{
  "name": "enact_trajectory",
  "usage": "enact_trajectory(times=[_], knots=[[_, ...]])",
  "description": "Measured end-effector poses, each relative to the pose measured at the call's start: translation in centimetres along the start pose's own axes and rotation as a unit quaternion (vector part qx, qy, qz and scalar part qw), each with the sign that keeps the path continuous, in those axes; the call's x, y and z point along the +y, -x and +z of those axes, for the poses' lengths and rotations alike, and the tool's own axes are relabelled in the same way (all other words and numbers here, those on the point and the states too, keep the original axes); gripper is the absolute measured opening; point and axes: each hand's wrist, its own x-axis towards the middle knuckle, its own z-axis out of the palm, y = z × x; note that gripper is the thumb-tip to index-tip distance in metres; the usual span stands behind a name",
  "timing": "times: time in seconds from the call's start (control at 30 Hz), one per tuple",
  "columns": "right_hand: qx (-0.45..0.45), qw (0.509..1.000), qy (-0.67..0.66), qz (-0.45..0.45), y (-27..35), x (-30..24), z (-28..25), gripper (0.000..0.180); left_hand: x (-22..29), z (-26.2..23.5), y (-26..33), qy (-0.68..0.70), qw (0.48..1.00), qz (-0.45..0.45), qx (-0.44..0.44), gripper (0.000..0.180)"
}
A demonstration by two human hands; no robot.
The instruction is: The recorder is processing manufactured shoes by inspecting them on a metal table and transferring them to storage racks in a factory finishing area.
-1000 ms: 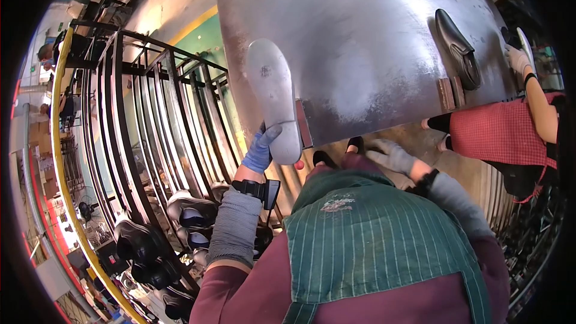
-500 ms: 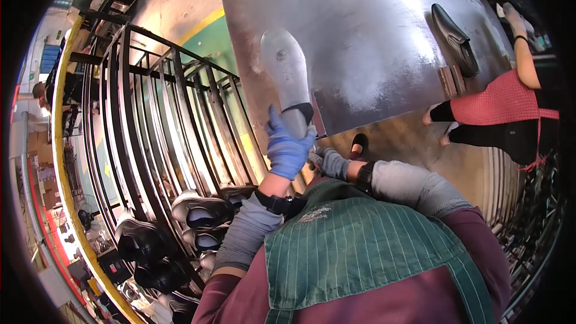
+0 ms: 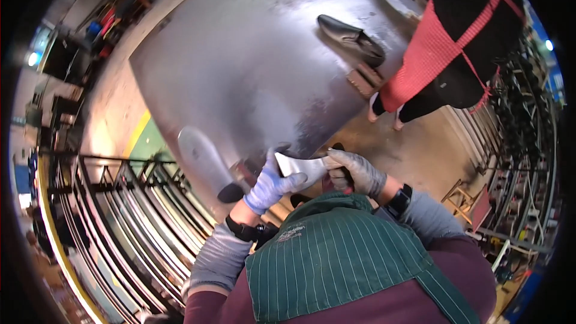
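Note:
My left hand (image 3: 269,186), in a blue glove, is closed round one end of a pale silvery insole (image 3: 307,170), thumb on its face. In a grey glove, my right hand (image 3: 360,174) pinches the other end with curled fingers. The insole is held bent and tilted in front of my chest, just off the table's near edge. A small dark piece with a touch of red shows below my right fingers; its kind is unclear. Left of my hands, a second silvery insole (image 3: 201,153) with a black heel end lies flat on the metal table (image 3: 240,60).
A black loafer (image 3: 351,37) lies on the table at right, beside brown blocks (image 3: 364,79) at the edge. Another person in a pink apron (image 3: 420,54) stands at the table's right side. A metal rack (image 3: 138,204) stands close on my left.
My view has swung right. The left hand has moved away from the insole on the table and now holds another one, with the right hand brought up to its far end.

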Motion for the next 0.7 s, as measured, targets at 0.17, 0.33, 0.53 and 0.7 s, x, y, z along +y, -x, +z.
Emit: enact_trajectory(times=[0.17, 0.33, 0.53, 0.7], knots=[[0.226, 0.965, -0.094, -0.096, 6.0, -1.9, -6.7, 0.033, 0.5, 3.3, -18.4, 0.0, 0.993, -0.079, -0.093, 0.06], [0.308, 0.93, -0.125, -0.157, 10.4, -3.6, -13.0, 0.036, -3.6, 8.7, -40.1, -0.144, 0.969, -0.195, 0.041, 0.063], [0.364, 0.906, -0.074, -0.202, 11.5, -8.3, -15.6, 0.047, -9.2, 8.1, -54.5, -0.428, 0.882, -0.198, 0.006, 0.064], [0.337, 0.917, -0.026, -0.211, 7.9, -14.2, -15.7, 0.045, -8.7, 8.5, -50.0, -0.286, 0.914, -0.043, 0.284, 0.04]])
